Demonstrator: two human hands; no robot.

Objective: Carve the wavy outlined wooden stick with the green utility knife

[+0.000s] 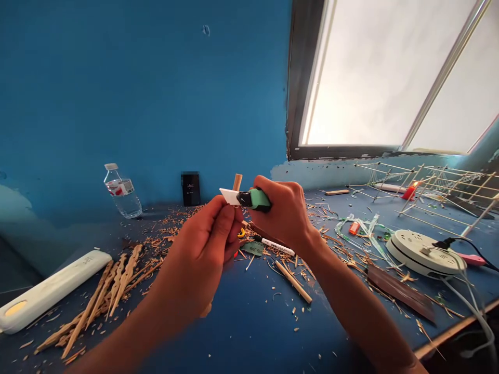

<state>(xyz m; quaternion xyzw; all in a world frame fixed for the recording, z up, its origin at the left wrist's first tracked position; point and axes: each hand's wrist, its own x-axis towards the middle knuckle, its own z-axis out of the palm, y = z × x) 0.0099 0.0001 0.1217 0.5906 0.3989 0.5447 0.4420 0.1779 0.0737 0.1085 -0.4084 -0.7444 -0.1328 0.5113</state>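
Pinched between the thumb and fingers of my left hand [205, 241] is a slim wooden stick [237, 181], its top end poking up above the fingers. My right hand [286, 210] is closed round the green and black handle of a utility knife [258, 199]. The knife's broad, pale blade points left and crosses the stick just over my left thumb. Both hands are raised above the table. Below them lie a white marker [277, 246], a small green card [252, 248] and a short wooden rod [293, 282].
Wood shavings cover much of the blue table [249, 327]. At left are carved wooden sticks [125, 275], a long white device [58, 288] and a water bottle [122, 191]. A phone [191, 188] leans on the wall. At right stand a round power strip [424, 252] and a thin-rod frame [424, 189].
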